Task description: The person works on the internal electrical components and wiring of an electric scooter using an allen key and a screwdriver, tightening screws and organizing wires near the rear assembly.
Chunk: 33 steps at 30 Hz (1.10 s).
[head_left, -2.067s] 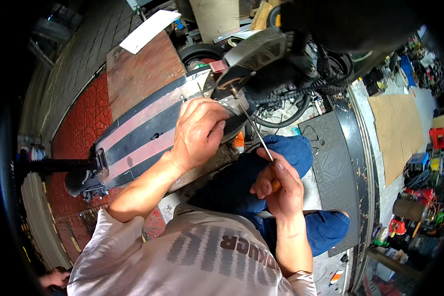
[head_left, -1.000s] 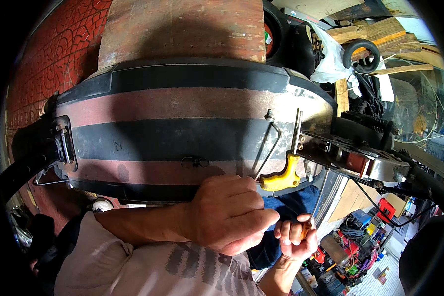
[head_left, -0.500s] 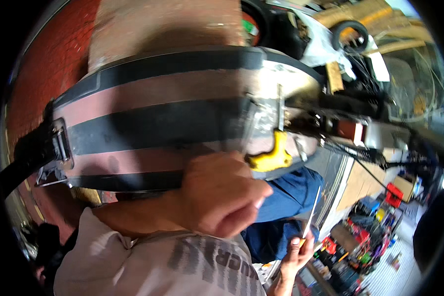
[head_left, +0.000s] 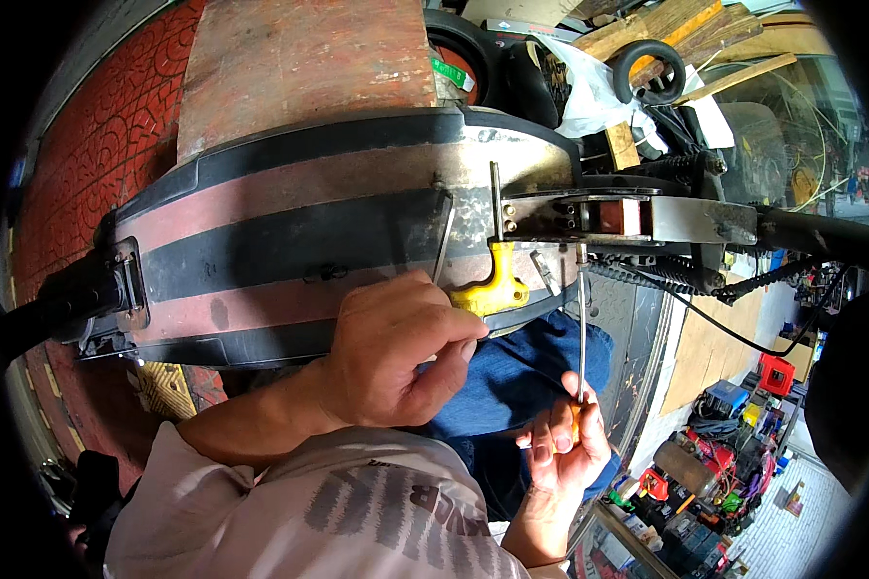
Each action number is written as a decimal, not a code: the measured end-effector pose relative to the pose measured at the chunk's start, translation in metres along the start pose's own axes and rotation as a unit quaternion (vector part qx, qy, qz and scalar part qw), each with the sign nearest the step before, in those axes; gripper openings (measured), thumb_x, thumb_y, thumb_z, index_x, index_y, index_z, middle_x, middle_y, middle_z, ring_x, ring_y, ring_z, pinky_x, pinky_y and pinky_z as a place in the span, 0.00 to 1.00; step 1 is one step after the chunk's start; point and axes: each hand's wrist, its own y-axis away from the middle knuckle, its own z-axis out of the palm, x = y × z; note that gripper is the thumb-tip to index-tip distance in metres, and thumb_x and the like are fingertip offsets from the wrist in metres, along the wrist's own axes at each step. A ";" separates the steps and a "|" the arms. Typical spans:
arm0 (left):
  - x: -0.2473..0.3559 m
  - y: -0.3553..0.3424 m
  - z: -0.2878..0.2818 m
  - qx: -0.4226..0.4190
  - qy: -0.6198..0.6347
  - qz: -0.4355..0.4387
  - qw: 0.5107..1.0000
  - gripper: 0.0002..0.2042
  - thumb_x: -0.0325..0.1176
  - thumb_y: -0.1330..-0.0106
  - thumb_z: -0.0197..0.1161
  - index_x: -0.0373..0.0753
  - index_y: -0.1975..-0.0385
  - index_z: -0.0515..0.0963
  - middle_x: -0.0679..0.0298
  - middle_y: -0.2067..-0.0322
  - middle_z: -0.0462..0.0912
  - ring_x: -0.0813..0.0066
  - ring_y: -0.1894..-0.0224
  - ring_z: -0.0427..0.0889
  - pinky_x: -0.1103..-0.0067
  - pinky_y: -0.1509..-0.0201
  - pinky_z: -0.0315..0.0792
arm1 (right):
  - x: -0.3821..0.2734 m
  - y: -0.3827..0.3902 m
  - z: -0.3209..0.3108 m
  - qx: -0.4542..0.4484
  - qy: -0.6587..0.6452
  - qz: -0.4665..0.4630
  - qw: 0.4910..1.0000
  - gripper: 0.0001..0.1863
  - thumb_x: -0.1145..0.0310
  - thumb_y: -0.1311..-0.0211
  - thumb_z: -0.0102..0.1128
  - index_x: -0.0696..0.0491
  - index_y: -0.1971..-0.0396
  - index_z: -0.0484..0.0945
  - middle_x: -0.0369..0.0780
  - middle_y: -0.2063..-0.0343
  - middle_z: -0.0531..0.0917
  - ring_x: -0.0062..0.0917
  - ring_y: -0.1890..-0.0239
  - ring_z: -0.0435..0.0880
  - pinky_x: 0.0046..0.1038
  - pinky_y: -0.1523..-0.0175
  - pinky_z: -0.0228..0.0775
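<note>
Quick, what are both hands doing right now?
Left hand: closed on a thin metal rod.
Right hand: closed on a long screwdriver.

behind the work you have a worn brown wooden board (head_left: pixel 299 58) lying flat on red patterned paving (head_left: pixel 77 145). past its far end sit a black tyre (head_left: pixel 473 48), a smaller black tyre ring (head_left: pixel 652 68), a white plastic bag (head_left: pixel 589 92) and wooden planks (head_left: pixel 705 34). low on your right, a red box (head_left: pixel 775 373) stands among cluttered tools.
</note>
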 end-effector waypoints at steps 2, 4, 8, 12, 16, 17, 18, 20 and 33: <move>-0.001 0.000 0.000 -0.003 0.002 0.002 1.000 0.09 0.20 0.43 0.68 0.37 0.63 0.84 0.63 0.77 0.80 0.68 0.81 0.73 0.74 0.75 0.67 | 0.001 -0.003 0.002 0.003 -0.011 0.004 1.000 0.28 0.59 0.17 0.48 0.67 0.31 0.67 0.39 0.80 0.74 0.35 0.80 0.82 0.52 0.56 0.87; -0.002 0.000 0.000 -0.006 0.006 0.001 1.000 0.09 0.20 0.43 0.68 0.37 0.63 0.84 0.63 0.77 0.81 0.68 0.81 0.73 0.74 0.75 0.67 | 0.002 -0.004 0.002 0.004 -0.030 0.008 1.000 0.28 0.59 0.17 0.47 0.67 0.31 0.67 0.39 0.80 0.75 0.36 0.81 0.82 0.52 0.57 0.87; 0.000 -0.003 -0.001 -0.007 0.012 -0.008 1.000 0.10 0.20 0.44 0.68 0.37 0.62 0.83 0.62 0.77 0.81 0.67 0.80 0.75 0.74 0.75 0.69 | 0.007 -0.007 -0.001 0.003 -0.106 0.033 0.994 0.28 0.58 0.16 0.43 0.65 0.29 0.65 0.39 0.78 0.78 0.31 0.81 0.81 0.44 0.63 0.86; 0.000 -0.002 0.000 0.007 0.027 -0.016 0.999 0.11 0.19 0.44 0.68 0.36 0.62 0.84 0.62 0.77 0.81 0.67 0.80 0.76 0.73 0.74 0.70 | 0.016 -0.014 -0.015 -0.056 -0.186 0.070 0.978 0.29 0.55 0.14 0.38 0.63 0.29 0.65 0.38 0.75 0.83 0.20 0.84 0.79 0.27 0.77 0.71; -0.004 0.000 0.002 0.019 0.033 -0.015 0.999 0.11 0.21 0.46 0.68 0.36 0.62 0.84 0.64 0.77 0.79 0.67 0.80 0.76 0.72 0.75 0.71 | 0.020 -0.015 -0.016 -0.060 -0.212 0.066 0.973 0.31 0.54 0.14 0.34 0.63 0.27 0.63 0.37 0.77 0.82 0.17 0.86 0.80 0.22 0.82 0.68; -0.004 0.000 0.001 0.021 0.032 -0.017 0.999 0.12 0.21 0.47 0.68 0.36 0.62 0.84 0.64 0.77 0.79 0.67 0.79 0.76 0.72 0.75 0.71 | 0.019 -0.015 -0.016 -0.062 -0.234 0.077 0.967 0.31 0.54 0.14 0.35 0.62 0.26 0.61 0.36 0.78 0.80 0.17 0.87 0.79 0.20 0.84 0.66; -0.004 0.000 -0.002 -0.012 0.019 -0.020 1.000 0.14 0.22 0.52 0.69 0.36 0.63 0.83 0.65 0.76 0.79 0.68 0.79 0.76 0.72 0.75 0.71 | 0.019 -0.014 -0.016 -0.058 -0.233 0.078 0.968 0.31 0.54 0.14 0.35 0.62 0.26 0.61 0.36 0.79 0.79 0.17 0.87 0.79 0.20 0.84 0.66; -0.006 0.002 0.000 -0.009 0.019 -0.019 1.000 0.15 0.23 0.53 0.70 0.36 0.63 0.83 0.66 0.76 0.79 0.68 0.78 0.76 0.72 0.75 0.71 | 0.018 -0.012 -0.013 -0.050 -0.228 0.077 0.969 0.30 0.54 0.14 0.36 0.61 0.26 0.61 0.35 0.80 0.78 0.16 0.86 0.79 0.19 0.84 0.65; -0.004 0.003 -0.003 0.001 0.026 -0.036 0.999 0.19 0.23 0.57 0.73 0.36 0.61 0.83 0.66 0.75 0.78 0.69 0.76 0.77 0.73 0.74 0.70 | 0.016 -0.012 0.001 0.032 0.427 -0.201 0.881 0.28 0.53 0.17 0.51 0.62 0.32 0.73 0.33 0.88 0.65 0.21 0.85 0.70 0.35 0.70 0.80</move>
